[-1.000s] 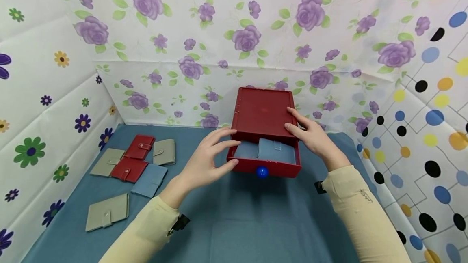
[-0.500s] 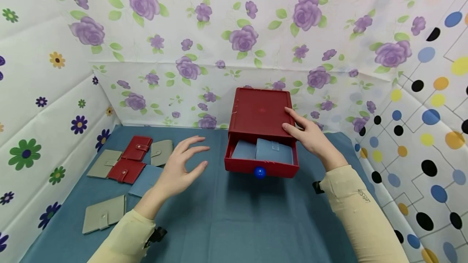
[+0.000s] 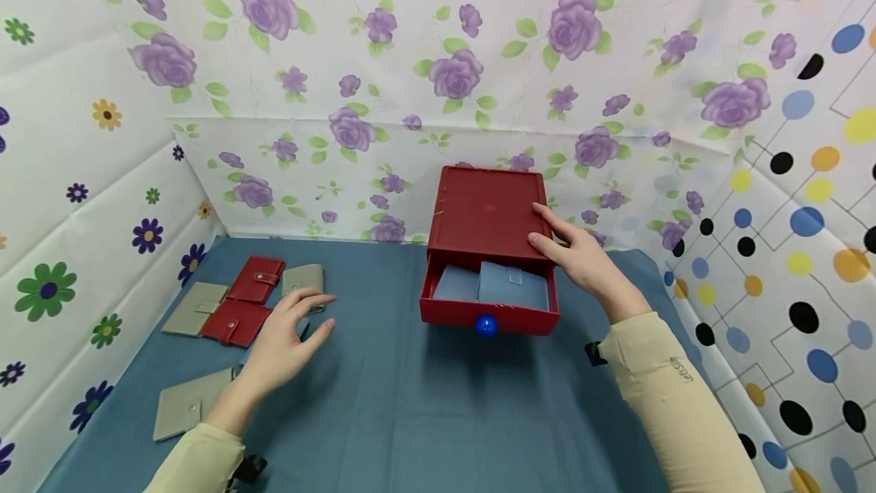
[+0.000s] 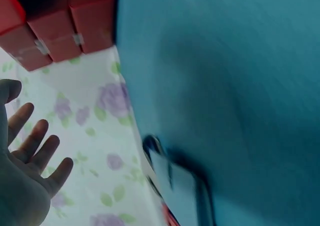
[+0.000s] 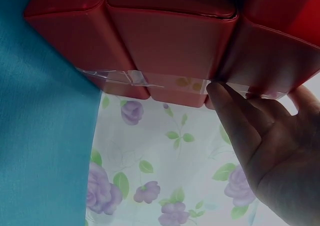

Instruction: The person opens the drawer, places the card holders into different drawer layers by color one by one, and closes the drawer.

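My left hand (image 3: 274, 348) hovers at the left of the table, fingers spread and holding nothing, above a blue wallet (image 3: 303, 328) that it mostly hides. In the left wrist view, its fingers (image 4: 37, 141) stand apart from a pale wallet (image 4: 175, 186). My right hand (image 3: 585, 261) rests on the right edge of a red drawer box (image 3: 489, 208), thumb and forefinger lying on the top. In the right wrist view, fingers (image 5: 232, 116) touch the box's side. The top drawer (image 3: 445, 312), with a blue knob (image 3: 487, 326), is pulled out and holds two blue wallets (image 3: 515, 289).
Two red wallets (image 3: 236, 323) lie side by side left of my left hand. Grey-green wallets (image 3: 195, 309) lie around them, one (image 3: 304, 278) behind the hand, another (image 3: 188, 405) nearer the front. Flowered cloth (image 3: 369, 97) hangs behind the blue-covered table (image 3: 411, 402).
My left hand has moved away from the drawer, leftward and down to the wallets, with nothing in it. My right hand has stayed on the box.
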`<move>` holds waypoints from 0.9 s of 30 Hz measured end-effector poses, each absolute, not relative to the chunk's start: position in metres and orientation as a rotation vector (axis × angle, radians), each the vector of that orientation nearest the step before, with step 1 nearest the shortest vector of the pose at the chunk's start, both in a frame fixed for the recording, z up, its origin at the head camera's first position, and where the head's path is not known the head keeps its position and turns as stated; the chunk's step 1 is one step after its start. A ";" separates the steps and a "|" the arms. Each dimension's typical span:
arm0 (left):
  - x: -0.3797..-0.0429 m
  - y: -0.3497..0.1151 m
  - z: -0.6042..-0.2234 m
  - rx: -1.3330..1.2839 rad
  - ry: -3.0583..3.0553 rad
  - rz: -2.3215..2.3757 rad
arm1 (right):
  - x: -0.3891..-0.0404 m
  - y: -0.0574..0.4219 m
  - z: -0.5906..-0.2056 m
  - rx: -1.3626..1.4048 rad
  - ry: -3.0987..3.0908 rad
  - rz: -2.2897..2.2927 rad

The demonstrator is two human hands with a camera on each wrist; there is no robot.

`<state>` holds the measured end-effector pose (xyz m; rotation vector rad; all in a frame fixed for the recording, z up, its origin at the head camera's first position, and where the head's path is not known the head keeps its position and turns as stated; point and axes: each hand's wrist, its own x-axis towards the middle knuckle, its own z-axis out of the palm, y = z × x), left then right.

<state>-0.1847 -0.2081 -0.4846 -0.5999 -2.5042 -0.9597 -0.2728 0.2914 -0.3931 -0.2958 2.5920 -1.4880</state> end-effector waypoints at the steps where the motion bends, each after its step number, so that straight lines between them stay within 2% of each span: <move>1: -0.184 -0.212 -0.486 -0.577 -2.516 -0.952 | -0.273 0.291 -0.393 -0.297 2.593 -1.487; 13: -0.175 -0.252 -0.499 -0.272 -2.848 -0.858 | -0.273 0.291 -0.394 -0.302 2.601 -1.480; 27: -0.180 -0.267 -0.502 -0.037 -3.014 -0.745 | -0.273 0.290 -0.394 -0.297 2.601 -1.484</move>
